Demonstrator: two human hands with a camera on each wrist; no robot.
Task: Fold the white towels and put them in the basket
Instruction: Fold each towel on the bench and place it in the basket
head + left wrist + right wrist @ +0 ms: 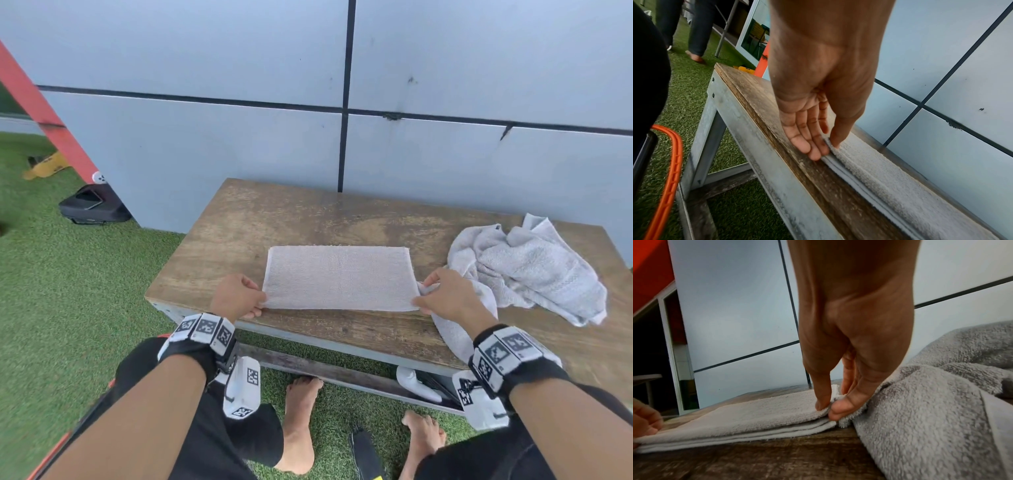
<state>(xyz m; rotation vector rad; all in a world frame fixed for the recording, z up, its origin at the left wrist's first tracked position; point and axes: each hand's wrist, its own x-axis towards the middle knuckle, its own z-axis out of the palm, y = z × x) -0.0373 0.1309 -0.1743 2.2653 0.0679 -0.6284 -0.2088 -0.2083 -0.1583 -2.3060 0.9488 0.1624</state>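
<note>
A white towel [339,278] lies folded in layers in the middle of the wooden table [246,219]. My left hand [239,296] pinches its near left corner between thumb and fingers [813,144]. My right hand [442,294] pinches the near right corner, thumb on top and fingers [840,408] beneath. The folded towel [756,415] shows stacked layers along its near edge, also seen as the towel [890,183] in the left wrist view. A crumpled pile of white towels [527,270] lies at the table's right, touching my right hand. An orange basket rim [668,181] shows low on my left.
A grey panelled wall [239,137] stands right behind the table. Green turf [51,274] surrounds it, with a black bag [92,205] at the far left. My bare feet [301,421] are under the table's front edge. Another person's legs [696,27] are in the left wrist view.
</note>
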